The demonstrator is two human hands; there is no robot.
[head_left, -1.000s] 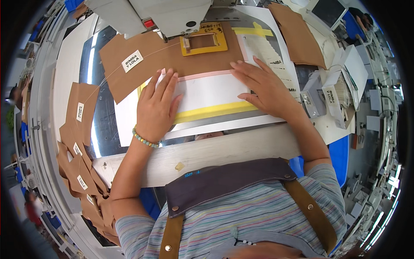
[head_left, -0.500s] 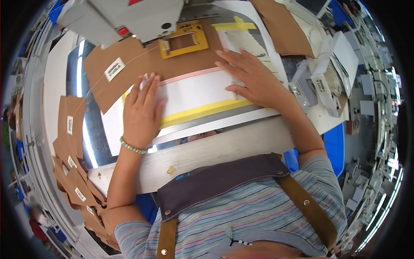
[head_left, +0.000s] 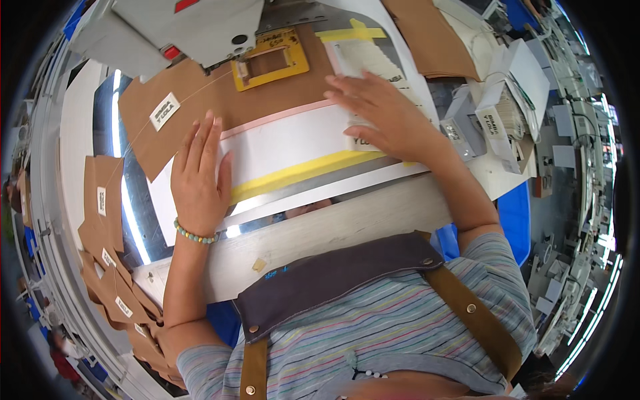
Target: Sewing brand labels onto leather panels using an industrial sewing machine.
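Note:
A flat brown fabric or leather piece (head_left: 233,97) lies under a sewing machine head (head_left: 193,33), with a yellow clamp frame (head_left: 293,70) on it. A white printed label (head_left: 165,111) sits on the piece's left part. My left hand (head_left: 200,177), fingers outstretched and holding nothing, rests at the piece's near edge, beside a white sheet (head_left: 287,147) edged with pink and yellow tape. My right hand (head_left: 387,120) is spread over the sheet's right end, on several white label strips (head_left: 367,60). Its fingertips reach the brown piece; part of the labels is hidden beneath it.
Several labelled brown pieces (head_left: 103,200), linked by thread, hang down the table's left side. More brown pieces (head_left: 437,40) are stacked at the far right, by a white box of labels (head_left: 500,127). A blue bin (head_left: 513,220) stands below the table's right edge.
My left hand has slid a little to the left, away from the pink strip, its fingers straighter. The right hand stays nearly where it was. The whole view has shifted slightly.

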